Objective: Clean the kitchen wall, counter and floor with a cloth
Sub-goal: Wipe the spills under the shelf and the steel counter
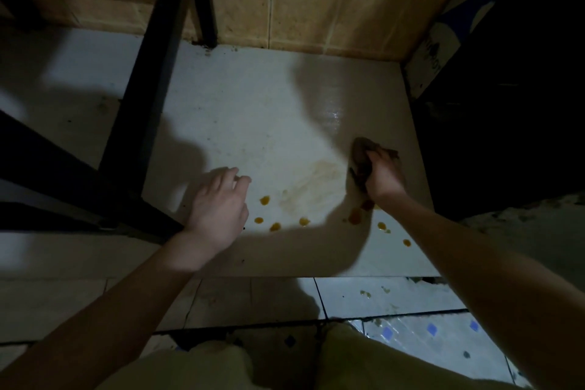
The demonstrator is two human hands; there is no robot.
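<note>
Dim view looking down on a white counter set against a tan tiled wall at the far side. At the far left, a black frame stands on the counter. Just right of it, the left hand is palm down over the surface, fingers loosely bent and holding nothing; whether it touches the counter cannot be told. Right of that hand lie 4 orange drops, then a pale yellowish smear. Further right sits the cloth, a dark brown, crumpled wad pressed on the counter at the smear's right edge. The right hand covers the cloth's right part with fingers curled tightly around it. The cloth looks soft, light and limp, likely damp, so it should bunch easily and is best held in a full fist across its middle, as here. A reddish blot and more orange drops lie near the right wrist. At the near right, the tiled floor shows greenish specks.
</note>
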